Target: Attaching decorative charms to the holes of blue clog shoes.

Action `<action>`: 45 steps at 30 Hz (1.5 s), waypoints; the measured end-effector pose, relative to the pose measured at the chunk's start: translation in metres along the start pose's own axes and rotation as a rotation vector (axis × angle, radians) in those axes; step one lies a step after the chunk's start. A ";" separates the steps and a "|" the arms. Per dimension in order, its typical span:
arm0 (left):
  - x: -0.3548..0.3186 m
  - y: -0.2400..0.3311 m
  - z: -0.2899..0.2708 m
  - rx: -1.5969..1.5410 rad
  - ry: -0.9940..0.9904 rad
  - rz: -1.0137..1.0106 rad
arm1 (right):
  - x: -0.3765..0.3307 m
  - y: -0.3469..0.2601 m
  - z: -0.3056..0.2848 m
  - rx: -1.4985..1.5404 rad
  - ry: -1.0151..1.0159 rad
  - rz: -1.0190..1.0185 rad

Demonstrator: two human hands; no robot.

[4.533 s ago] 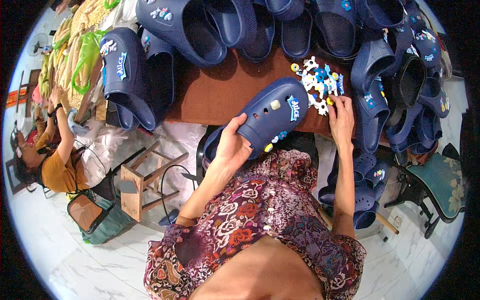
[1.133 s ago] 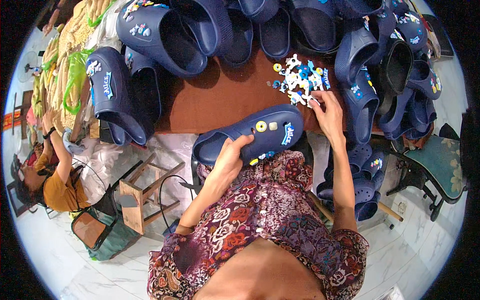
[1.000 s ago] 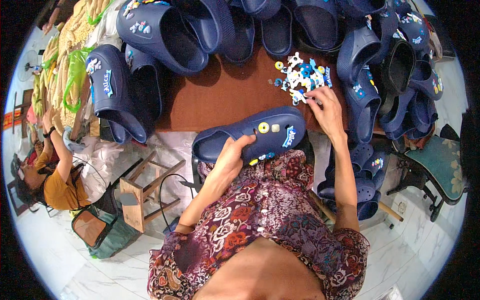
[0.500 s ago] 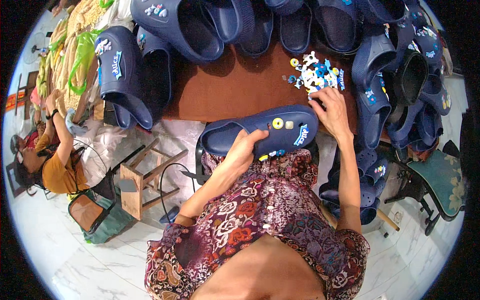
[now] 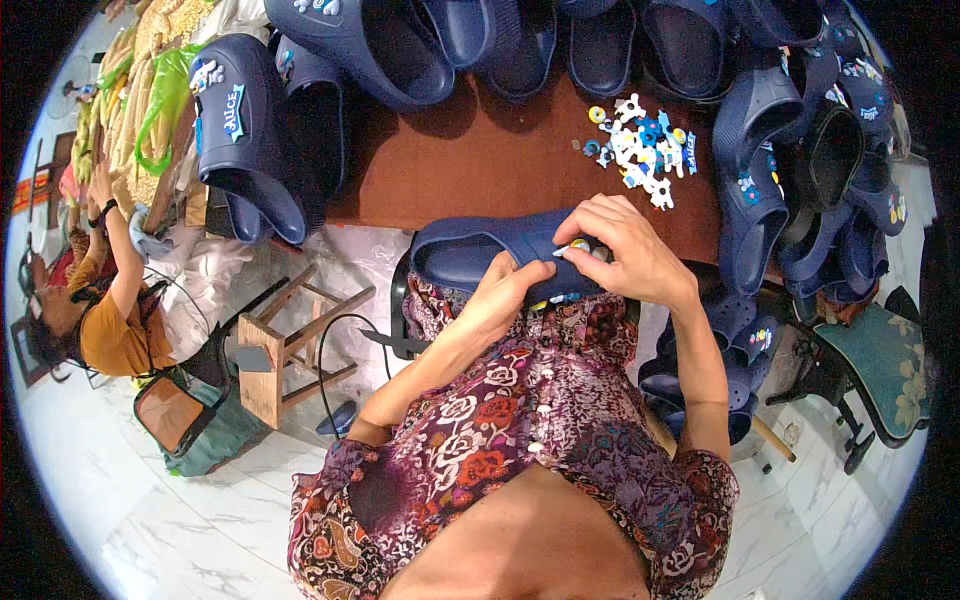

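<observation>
A navy blue clog [image 5: 455,258] lies across my lap at the table's near edge, its toe to the right. My left hand [image 5: 492,302] grips the near side of its upper, with the thumb on top. Over the upper, my right hand [image 5: 638,248] pinches a small pale shoe charm [image 5: 572,247] between thumb and fingertips. The charm is close to the clog; whether it touches a hole is hidden by the fingers. Most of the toe is covered by my right hand. Beyond it, a pile of white, blue and yellow shoe charms [image 5: 645,150] lies on the brown tabletop [image 5: 450,160].
Navy clogs [image 5: 690,50] line the table's back and right side, with a decorated clog [image 5: 235,130] at left. More clogs [image 5: 725,350] sit below right, near a green chair [image 5: 870,360]. A wooden stool [image 5: 265,375] and a person in an orange top [image 5: 125,325] are at left.
My right hand has come from the charm pile toward me and left, over the clog, with a small charm in its fingers. The left hand still grips the clog.
</observation>
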State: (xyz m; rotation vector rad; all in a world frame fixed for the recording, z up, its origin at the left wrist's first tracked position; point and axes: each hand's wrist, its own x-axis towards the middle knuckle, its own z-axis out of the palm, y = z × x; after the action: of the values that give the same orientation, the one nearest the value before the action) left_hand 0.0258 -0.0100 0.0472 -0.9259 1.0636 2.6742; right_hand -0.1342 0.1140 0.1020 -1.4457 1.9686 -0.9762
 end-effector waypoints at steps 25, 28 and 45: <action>0.009 -0.006 -0.004 0.075 -0.046 0.026 | -0.007 0.007 0.000 -0.128 -0.075 -0.018; 0.008 -0.003 0.000 0.080 -0.044 0.070 | -0.009 0.005 0.001 -0.137 -0.063 -0.003; 0.006 -0.003 0.007 0.133 0.036 0.080 | -0.021 0.004 0.017 -0.174 0.133 -0.045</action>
State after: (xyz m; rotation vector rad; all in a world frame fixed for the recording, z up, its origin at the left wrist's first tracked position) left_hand 0.0181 -0.0037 0.0458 -0.9295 1.2942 2.6195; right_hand -0.1177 0.1305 0.0880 -1.5601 2.1722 -0.9620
